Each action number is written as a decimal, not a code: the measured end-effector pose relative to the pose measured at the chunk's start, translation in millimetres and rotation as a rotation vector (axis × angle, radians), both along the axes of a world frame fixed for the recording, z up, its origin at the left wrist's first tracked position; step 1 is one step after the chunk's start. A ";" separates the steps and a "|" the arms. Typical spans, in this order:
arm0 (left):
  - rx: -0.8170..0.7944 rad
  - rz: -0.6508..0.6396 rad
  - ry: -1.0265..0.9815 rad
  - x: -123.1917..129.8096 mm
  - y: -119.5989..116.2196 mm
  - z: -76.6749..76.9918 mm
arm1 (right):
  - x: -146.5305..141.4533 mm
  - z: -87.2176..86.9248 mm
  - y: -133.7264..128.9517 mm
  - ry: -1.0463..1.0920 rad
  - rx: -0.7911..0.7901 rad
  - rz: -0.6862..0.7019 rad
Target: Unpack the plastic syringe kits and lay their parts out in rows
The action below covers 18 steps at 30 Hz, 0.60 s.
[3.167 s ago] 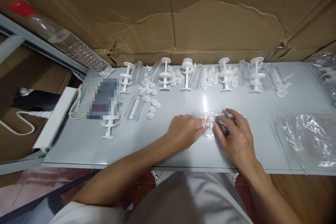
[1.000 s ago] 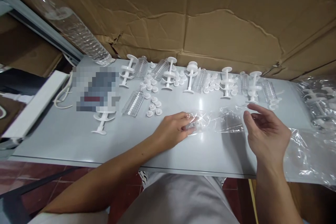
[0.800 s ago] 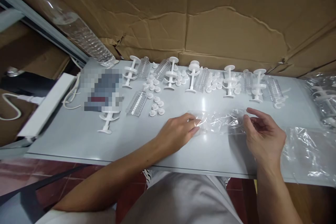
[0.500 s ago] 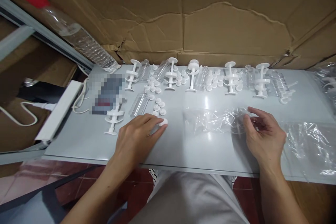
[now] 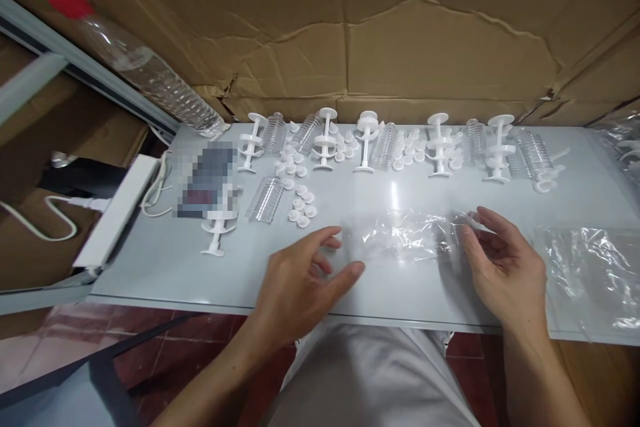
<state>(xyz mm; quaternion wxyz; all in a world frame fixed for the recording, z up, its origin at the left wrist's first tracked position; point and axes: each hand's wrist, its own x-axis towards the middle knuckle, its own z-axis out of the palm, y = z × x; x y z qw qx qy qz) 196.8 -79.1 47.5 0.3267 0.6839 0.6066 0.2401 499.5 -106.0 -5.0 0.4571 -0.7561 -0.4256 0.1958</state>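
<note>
My left hand (image 5: 310, 280), fingers spread and holding nothing, hovers above the front of the grey table, just left of a clear plastic bag (image 5: 405, 235). The bag's right end is held between the thumb and fingers of my right hand (image 5: 507, 267). Beyond my left hand sits a small cluster of white caps (image 5: 302, 205). Beside them lies a clear ribbed plastic cylinder (image 5: 267, 199), and further left a white plunger-like part (image 5: 217, 233).
More white plunger-like parts (image 5: 367, 140), ribbed cylinders (image 5: 385, 145) and caps (image 5: 410, 149) line the back against a cardboard wall (image 5: 280, 20). Another clear bag (image 5: 595, 273) lies right. A red-capped bottle (image 5: 150, 70), a blurred-out object (image 5: 207, 177) and a white power strip (image 5: 117, 210) are left.
My left hand has let go of a white cap, which now lies with the cluster, and has moved right toward the bag with its fingers opened. The right hand stays at the bag.
</note>
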 end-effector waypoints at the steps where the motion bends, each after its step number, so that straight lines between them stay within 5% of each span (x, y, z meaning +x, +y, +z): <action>1: -0.073 -0.028 -0.052 6.9 -1.7 -3.1 | -0.8 -0.6 -0.2 0.039 0.000 0.014; 7: -0.199 -0.065 -0.268 16.7 0.0 -20.3 | -4.7 7.7 -2.9 0.316 0.049 0.062; 12: -0.104 -0.131 -0.362 2.4 -8.2 -10.5 | -4.5 22.7 -13.9 0.471 0.052 0.045; 18: -0.053 -0.232 -0.399 8.3 -13.3 3.0 | -0.4 52.2 -25.4 0.331 0.265 -0.106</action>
